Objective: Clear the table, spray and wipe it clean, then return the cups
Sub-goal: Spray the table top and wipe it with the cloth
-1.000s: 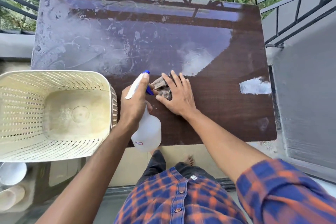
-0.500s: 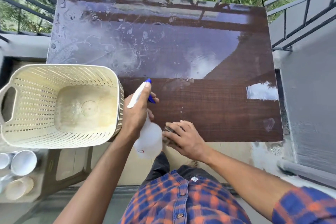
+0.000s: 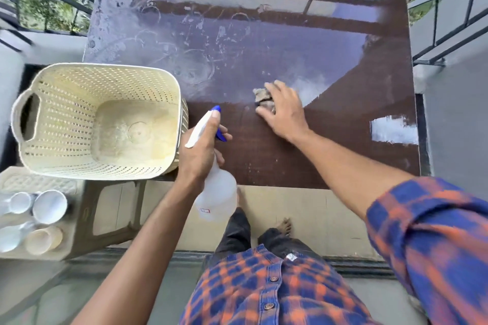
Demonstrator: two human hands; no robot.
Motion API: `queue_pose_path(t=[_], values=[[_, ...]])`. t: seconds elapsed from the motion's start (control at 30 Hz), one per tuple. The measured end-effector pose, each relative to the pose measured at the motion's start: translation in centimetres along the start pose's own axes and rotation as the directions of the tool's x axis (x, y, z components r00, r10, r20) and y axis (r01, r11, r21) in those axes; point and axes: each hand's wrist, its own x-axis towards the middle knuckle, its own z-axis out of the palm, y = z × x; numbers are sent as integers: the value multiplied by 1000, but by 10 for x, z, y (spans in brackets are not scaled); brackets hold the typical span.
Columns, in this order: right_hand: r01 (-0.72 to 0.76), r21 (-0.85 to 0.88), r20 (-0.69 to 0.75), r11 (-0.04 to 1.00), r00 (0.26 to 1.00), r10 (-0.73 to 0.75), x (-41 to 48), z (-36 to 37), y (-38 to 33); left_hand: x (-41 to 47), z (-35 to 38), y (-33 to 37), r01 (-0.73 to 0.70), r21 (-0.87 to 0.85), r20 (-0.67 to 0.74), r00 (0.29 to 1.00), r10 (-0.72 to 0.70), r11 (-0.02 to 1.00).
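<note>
Below the tabletop's near-left corner, several white and cream cups (image 3: 48, 206) stand close together on a low pale surface (image 3: 26, 179), well apart from the work. Over that same corner sits a cream perforated plastic basket (image 3: 79, 87), its near side overhanging the edge. Just right of the basket, the left hand (image 3: 198, 150) grips the neck of a translucent white spray bottle with a blue trigger (image 3: 219, 198), with one finger lying along the white nozzle head. The bottle's body hangs past the near edge. Further right, near the middle of the dark brown wooden tabletop (image 3: 343, 145), the right hand (image 3: 284, 111) lies with fingers spread and fairly straight on a crumpled grey-brown cloth (image 3: 261, 96), pressing it to the surface. Hazy rings and smears cover the far half. A pale bright patch (image 3: 393, 129) shows by the right edge.
</note>
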Motion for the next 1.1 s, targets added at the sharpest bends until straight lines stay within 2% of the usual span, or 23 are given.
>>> queue_pose_path(t=[0.07,0.17,0.23,0.33,0.47,0.57,0.63,0.7,0.77,0.83,0.93,1.0,1.03,1.1], values=[[134,27,0,991,991,-135,-47,14,-17,0,3,-2,5,-33,4,1000,-5,999],[342,112,68,933,934,-350,-127,33,-29,-1,10,-4,13,-32,14,1000,-12,999],[393,109,124,913,906,-405,-169,34,-21,-1,15,-4,5,-13,22,1000,-5,1000],[408,93,131,908,899,-417,-190,12,13,-3,21,-4,-13,16,52,999,12,1000],[255,63,66,965,964,-259,-178,-29,57,-6,31,-1,-52,48,92,995,47,998],[154,69,-55,986,987,-151,-151,-38,45,-8,41,1,-74,54,101,993,68,996],[227,98,-72,969,973,-221,-129,-23,16,-11,49,3,-68,37,108,992,64,997],[344,103,-7,933,938,-345,-122,0,-13,-14,59,5,-61,31,116,992,57,998],[364,75,53,928,928,-368,-137,19,-30,-17,75,7,-61,59,121,991,54,996],[328,58,35,943,943,-330,-160,19,-21,-19,88,11,-65,90,134,990,53,994],[208,66,32,976,977,-210,-187,-9,46,-22,110,12,-77,130,197,979,50,989],[-35,53,-18,998,999,36,-205,-35,112,-25,124,13,-86,140,239,970,50,986],[-195,53,-72,979,977,199,-216,-51,145,-27,133,13,-89,149,255,966,49,985],[-472,72,-139,879,868,477,-239,-80,200,-33,151,14,-95,167,280,959,45,981]])
